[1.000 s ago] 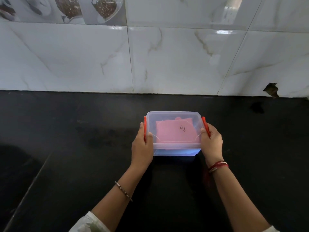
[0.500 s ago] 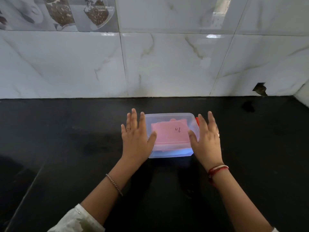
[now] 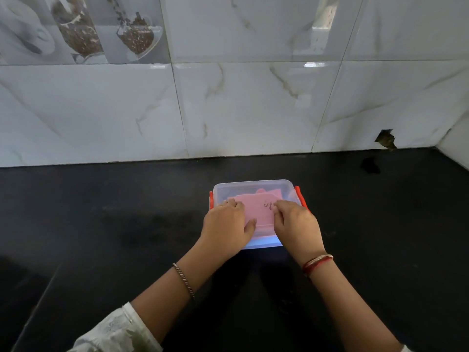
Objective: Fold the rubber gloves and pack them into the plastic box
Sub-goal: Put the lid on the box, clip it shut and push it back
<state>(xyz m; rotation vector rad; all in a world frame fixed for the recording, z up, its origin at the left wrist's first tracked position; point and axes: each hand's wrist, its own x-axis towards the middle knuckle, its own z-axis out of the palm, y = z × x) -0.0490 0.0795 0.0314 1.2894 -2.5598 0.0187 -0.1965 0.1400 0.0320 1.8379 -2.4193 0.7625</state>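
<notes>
A clear plastic box (image 3: 253, 188) with its lid on stands on the black counter, a red clip on its left side (image 3: 211, 199) and another on its right side (image 3: 299, 194). Folded pink rubber gloves (image 3: 259, 212) show through the lid. My left hand (image 3: 225, 224) lies on the lid's left half, fingers bent, thumb spread toward the middle. My right hand (image 3: 297, 224) lies on the lid's right half, fingertips pressed down near the dark mark on the pink rubber. Neither hand grips anything. The hands hide the near part of the lid.
The black counter (image 3: 114, 237) stretches wide to both sides and toward me. A white marble-tiled wall (image 3: 253, 110) rises just behind the box. A broken hole (image 3: 385, 143) sits low in the wall at the right, by a corner.
My hands left the red side clips, spread flat beside the box, then moved inward onto the top of the lid. The box stays where it was.
</notes>
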